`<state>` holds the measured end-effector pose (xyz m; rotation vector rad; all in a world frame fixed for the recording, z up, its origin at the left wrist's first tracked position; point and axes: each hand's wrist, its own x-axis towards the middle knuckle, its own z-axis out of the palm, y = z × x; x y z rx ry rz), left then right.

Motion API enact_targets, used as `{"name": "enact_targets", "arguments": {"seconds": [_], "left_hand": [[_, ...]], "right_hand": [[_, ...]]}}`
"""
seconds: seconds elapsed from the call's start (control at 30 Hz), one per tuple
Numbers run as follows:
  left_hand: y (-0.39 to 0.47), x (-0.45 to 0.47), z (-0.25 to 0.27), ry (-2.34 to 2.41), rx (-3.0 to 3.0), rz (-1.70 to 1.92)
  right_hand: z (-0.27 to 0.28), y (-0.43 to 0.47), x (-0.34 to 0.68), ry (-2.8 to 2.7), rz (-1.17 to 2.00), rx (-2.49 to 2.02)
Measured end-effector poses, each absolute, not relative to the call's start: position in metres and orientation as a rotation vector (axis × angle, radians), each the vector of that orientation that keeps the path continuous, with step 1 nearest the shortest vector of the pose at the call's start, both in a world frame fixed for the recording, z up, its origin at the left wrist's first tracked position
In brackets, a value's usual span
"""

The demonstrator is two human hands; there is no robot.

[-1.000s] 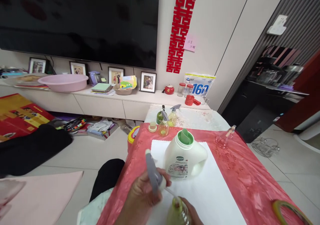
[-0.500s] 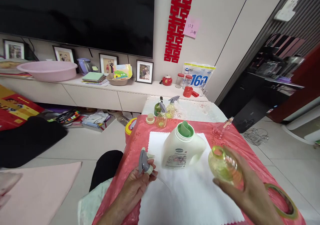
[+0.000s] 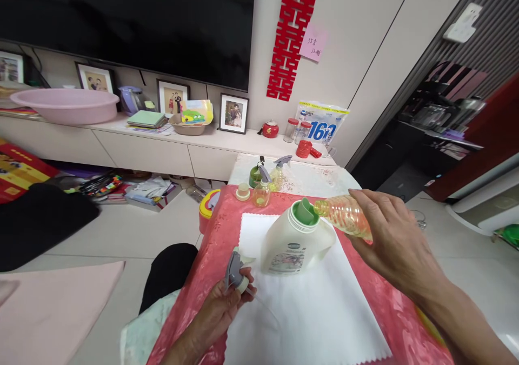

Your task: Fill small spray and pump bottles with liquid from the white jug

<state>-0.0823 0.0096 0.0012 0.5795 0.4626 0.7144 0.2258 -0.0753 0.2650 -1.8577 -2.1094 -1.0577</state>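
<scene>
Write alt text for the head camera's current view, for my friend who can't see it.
The person's right hand holds a clear yellowish bottle tilted, its neck at the green spout of a white jug. The left hand holds a gray spray nozzle with a thin tube; the jug stands on a white sheet over a red cover, small spray bottles behind.

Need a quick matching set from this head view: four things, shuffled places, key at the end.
1. Grey plastic spray head
2. Yellow-tinted clear plastic bottle
3. White plastic jug
4. Round pink plastic basin

A. Standing on the white scallop-edged sheet
B. On the long white cabinet
C. Held sideways in the right hand
D. In the left hand

Pairs: 1-D, 2-C, 3-A, 4-B
</scene>
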Motion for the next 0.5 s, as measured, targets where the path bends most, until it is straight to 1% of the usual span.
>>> {"name": "enact_targets", "arguments": {"seconds": [0.17,0.5], "left_hand": [[0.009,-0.083,0.001,0.45,0.589,0.71],[0.009,-0.082,0.006,0.454,0.584,0.704]], "right_hand": [[0.278,-0.071,0.216,-2.142,-1.23,-1.867],[0.294,-0.061,0.208,-2.208,-1.375,-1.846]]}}
